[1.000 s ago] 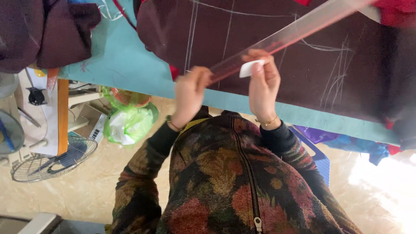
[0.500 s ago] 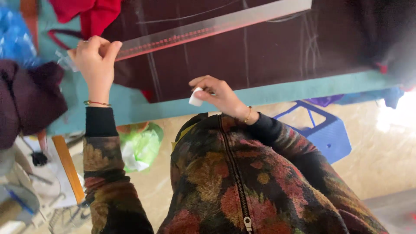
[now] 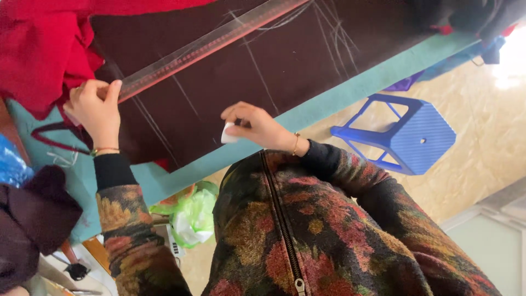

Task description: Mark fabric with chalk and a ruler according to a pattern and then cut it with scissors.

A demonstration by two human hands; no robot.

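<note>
Head view, looking down at both hands over a teal tabletop [image 3: 350, 93]. Below the left hand, off the tabletop's edge, a green plastic bag [image 3: 193, 215] is sitting crumpled, contents not discernible; a small white item with dark printed bars is lying just beside it, too small to identify. Beyond the left hand, at the frame edge, a blue crinkled wrapper [image 3: 10, 164] is showing, shape unclear. The left hand [image 3: 94, 109] is closing thumb and fingers on the near end of a long clear ruler [image 3: 208, 45], which is lying diagonally across dark maroon fabric [image 3: 263, 60] and running up and away from that hand. The right hand [image 3: 257, 127] is pinching a small white piece of chalk [image 3: 228, 133] between fingertips, hovering at the fabric's near edge, well apart from the ruler and between the ruler and the person's body; contact with the cloth cannot be told. White chalk lines are crossing the fabric between the two hands and above the right hand. Red cloth [image 3: 44, 49] is bunching just above the left hand. A dark purple bundle [image 3: 33, 214] is resting below and outside the left forearm. A blue plastic stool [image 3: 408, 134] is standing on the floor, to the outside of the right wrist.
</note>
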